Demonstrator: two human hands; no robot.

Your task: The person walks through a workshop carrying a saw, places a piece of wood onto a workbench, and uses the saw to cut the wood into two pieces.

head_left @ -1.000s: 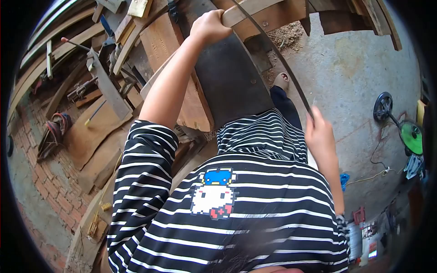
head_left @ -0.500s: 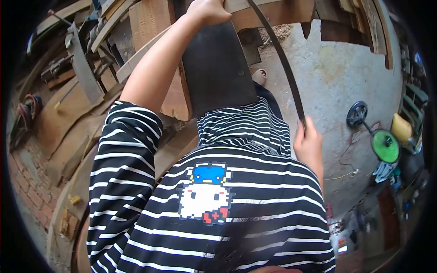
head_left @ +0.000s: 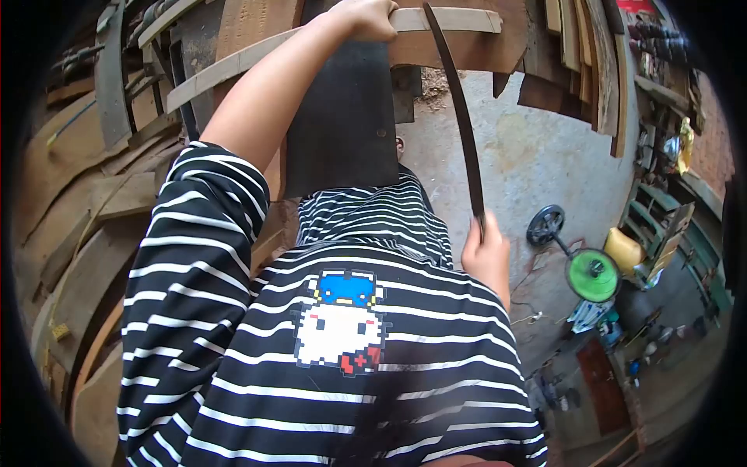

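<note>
At the top of the view, my left hand (head_left: pixel 369 19) is closed around a pale wooden strip (head_left: pixel 447 21) that runs crosswise over the workbench. My right hand (head_left: pixel 487 253), near my right side, grips the lower end of a long, thin, dark blade (head_left: pixel 464 128). From there the blade reaches up and away, its tip overlapping the strip just right of my left hand in this view. A handle, if there is one, is hidden in my fist. Below the strip lies a dark flat board (head_left: pixel 342 128), close against my striped shirt.
Stacked planks (head_left: pixel 580 47) stand at the upper right, and more boards (head_left: pixel 70 163) lean at the left. On the concrete floor (head_left: pixel 513 148) to the right is a fan-like thing with a green disc (head_left: pixel 593 274) and a black wheel-shaped base (head_left: pixel 546 225). A yellow container (head_left: pixel 625 247) is beside it.
The view has shifted, so more of the wooden strip and the right side shows. My left hand stays on the strip and my right hand still holds the blade.
</note>
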